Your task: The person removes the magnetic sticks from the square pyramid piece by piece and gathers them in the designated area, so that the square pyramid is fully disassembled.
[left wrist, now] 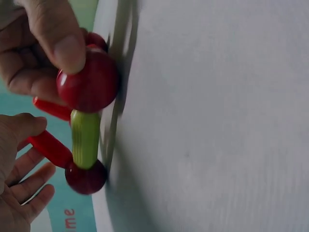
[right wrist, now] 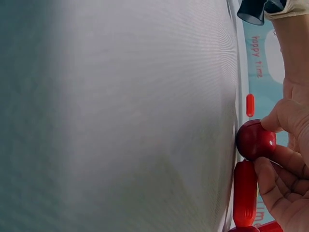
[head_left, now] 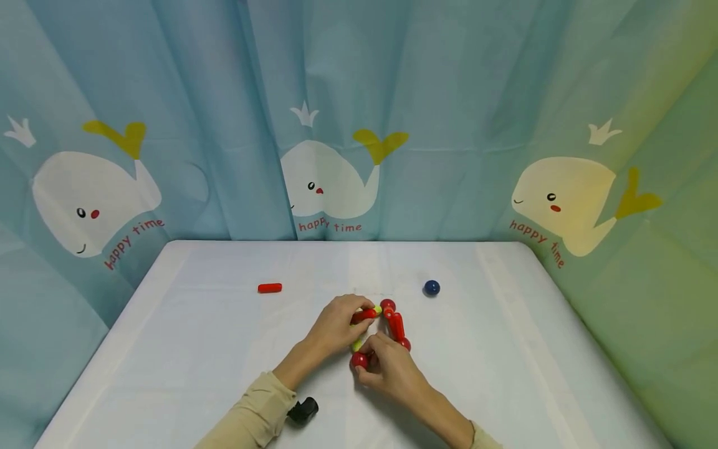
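Red balls and red and yellow-green rods form a joined frame on the white table. My left hand (head_left: 339, 321) pinches a red rod (head_left: 363, 316) at its far left side; in the left wrist view its other fingers spread loosely. My right hand (head_left: 395, 368) holds a red ball (head_left: 359, 360) at the near corner between thumb and fingers. A yellow-green rod (left wrist: 85, 140) runs from that ball to another red ball (left wrist: 86, 177). On the right side, a red rod (head_left: 397, 327) reaches between two more red balls, the upper one (head_left: 387, 305) farther back.
A loose red rod (head_left: 270, 288) lies at the back left of the table (head_left: 477, 374). A dark blue ball (head_left: 432, 288) sits at the back right. The black wrist camera (head_left: 303, 411) shows beside the left sleeve. A whale-print curtain (head_left: 460, 125) hangs behind.
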A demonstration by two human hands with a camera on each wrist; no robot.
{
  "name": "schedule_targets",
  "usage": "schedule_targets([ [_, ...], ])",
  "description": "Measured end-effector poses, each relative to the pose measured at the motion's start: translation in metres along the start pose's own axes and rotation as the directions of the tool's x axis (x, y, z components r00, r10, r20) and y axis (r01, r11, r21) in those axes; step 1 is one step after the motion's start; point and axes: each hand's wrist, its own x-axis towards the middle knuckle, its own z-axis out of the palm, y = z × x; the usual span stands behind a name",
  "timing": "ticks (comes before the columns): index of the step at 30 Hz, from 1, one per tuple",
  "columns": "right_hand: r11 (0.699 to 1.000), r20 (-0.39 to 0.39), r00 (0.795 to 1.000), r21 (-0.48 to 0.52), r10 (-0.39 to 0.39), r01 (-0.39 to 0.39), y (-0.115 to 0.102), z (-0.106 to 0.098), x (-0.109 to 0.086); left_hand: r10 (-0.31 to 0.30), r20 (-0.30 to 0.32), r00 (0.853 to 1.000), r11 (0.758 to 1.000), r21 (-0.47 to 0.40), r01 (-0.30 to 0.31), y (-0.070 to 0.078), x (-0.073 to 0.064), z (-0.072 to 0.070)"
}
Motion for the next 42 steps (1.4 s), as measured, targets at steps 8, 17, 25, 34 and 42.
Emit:
schedule_targets([
  [8,0.999,0.008,0.999,-0.004,0.040,-0.039,0.000,-0.002,0.000,-0.121,-0.062,0.991,0.992,-0.038,0.118,-0.010,-0.012,-0.017],
  [17,0.996,0.036,0.995,-0.008,0.094,-0.094,0.002,-0.007,-0.002,-0.220,-0.059,0.974,0.972,-0.091,0.215,-0.026,-0.036,-0.031],
  [25,0.993,0.070,0.991,-0.019,0.118,-0.117,0.002,-0.009,-0.003,-0.221,0.058,0.974,0.971,-0.081,0.225,-0.031,-0.056,-0.030],
  [34,0.996,0.030,0.996,-0.029,0.085,-0.084,-0.003,-0.010,0.002,-0.177,0.054,0.983,0.977,-0.109,0.182,-0.026,-0.062,-0.029],
  [42,0.994,-0.040,0.999,-0.104,-0.034,0.029,-0.003,-0.003,0.022,-0.108,0.085,0.990,0.984,-0.129,0.119,-0.022,-0.063,-0.029],
])
